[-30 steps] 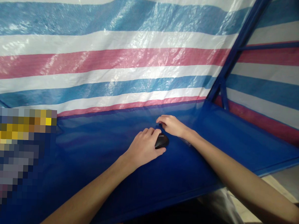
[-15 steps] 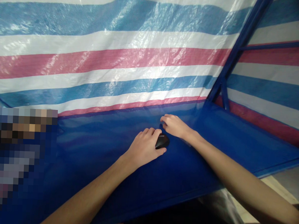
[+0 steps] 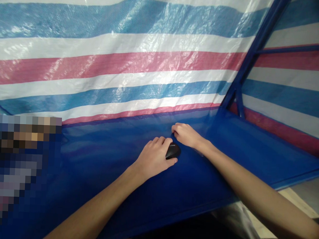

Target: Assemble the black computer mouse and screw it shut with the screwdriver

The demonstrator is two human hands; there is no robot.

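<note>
A small black computer mouse (image 3: pixel 173 150) lies on the blue table surface (image 3: pixel 227 143). My left hand (image 3: pixel 153 158) is curled over its left side, fingers wrapped round it and thumb under its near edge. My right hand (image 3: pixel 185 134) rests just behind the mouse with its fingers bent together at the mouse's far end; what they pinch is hidden.
A striped blue, white and pink tarp (image 3: pixel 120 58) hangs right behind the table and along the right side. A blue metal frame post (image 3: pixel 253 49) rises at the back right corner. A blurred-out patch (image 3: pixel 20 162) covers the left part of the table.
My right hand has shifted a little to the right and closed its fingers more. The left hand and the mouse have stayed in place.
</note>
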